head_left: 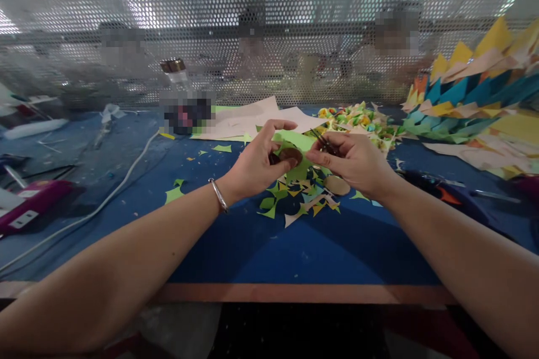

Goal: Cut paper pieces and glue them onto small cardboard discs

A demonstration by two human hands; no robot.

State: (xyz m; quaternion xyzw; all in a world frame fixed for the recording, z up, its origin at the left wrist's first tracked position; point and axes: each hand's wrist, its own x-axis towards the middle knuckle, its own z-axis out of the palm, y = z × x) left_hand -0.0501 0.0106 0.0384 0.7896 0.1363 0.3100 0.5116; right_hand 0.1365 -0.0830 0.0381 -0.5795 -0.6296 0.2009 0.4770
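Near the middle of the table my left hand [261,162] grips a piece of green paper [300,140] together with a round brown disc [291,155]. My right hand [349,160] is closed on a dark, thin metal tool [322,137], perhaps scissors or tweezers, close to the paper's right edge. Below the hands lie green, yellow and pale paper scraps [295,202]. A round tan disc [337,185] rests on the table just under my right hand. The fingertips of my right hand partly cover the tool.
Large pale paper sheets [248,118] lie behind the hands, beside a pile of small coloured pieces [357,120]. Layered pointed paper [471,90] stands at right. A purple power strip [37,205] and white cable [126,176] are at left. People sit beyond the perforated screen [295,0].
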